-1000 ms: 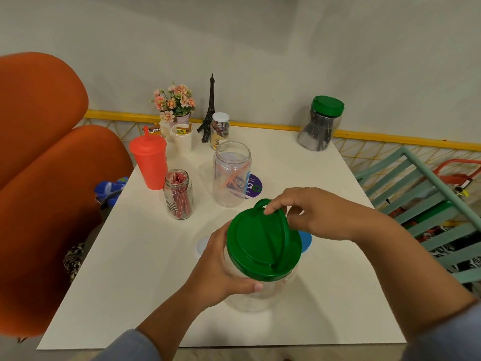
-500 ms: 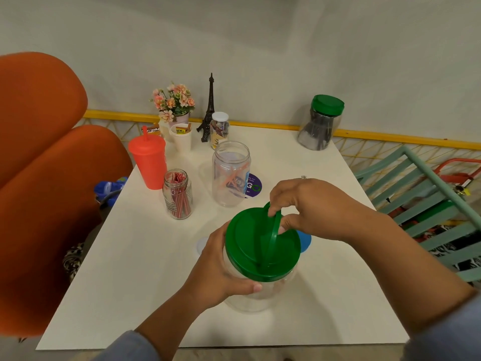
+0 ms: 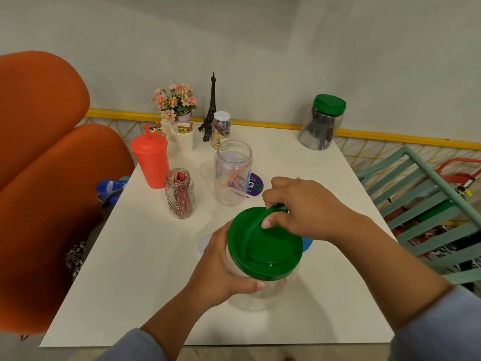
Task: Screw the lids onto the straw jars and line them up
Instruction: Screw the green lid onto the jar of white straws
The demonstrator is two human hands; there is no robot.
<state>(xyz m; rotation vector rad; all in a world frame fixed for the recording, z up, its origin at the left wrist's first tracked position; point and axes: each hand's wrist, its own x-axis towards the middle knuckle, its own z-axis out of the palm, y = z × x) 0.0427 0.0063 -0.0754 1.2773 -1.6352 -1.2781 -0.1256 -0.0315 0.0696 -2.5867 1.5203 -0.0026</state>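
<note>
On table point(image 3: 125, 295), left fingers point(image 3: 251, 285) round clear jar point(image 3: 260, 299), right fingers point(image 3: 270, 220) pinching handle point(image 3: 250, 231) of green lid point(image 3: 276, 254)

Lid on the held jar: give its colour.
The lid is plain dark green, shown clearly in the head view.

White square table point(image 3: 145, 295), matte top.

Far edge, left to right: flower pot point(image 3: 177, 105), paper cup point(image 3: 183, 136), black tower figurine point(image 3: 210, 110), white-lidded jar point(image 3: 221, 128). Far right corner: dark-straw jar point(image 3: 321, 123), green cap on.

Left side: red tumbler point(image 3: 152, 162); just beside it, small glass jar point(image 3: 180, 194), open, red straws.

Centre: tall clear jar point(image 3: 233, 173), open, orange straws, partly covering a purple sticker point(image 3: 256, 187).

Front: large clear jar point(image 3: 250, 293) under green lid point(image 3: 268, 251); white disc point(image 3: 204, 244) left, blue disc point(image 3: 307, 243) right, both partly hidden.
</note>
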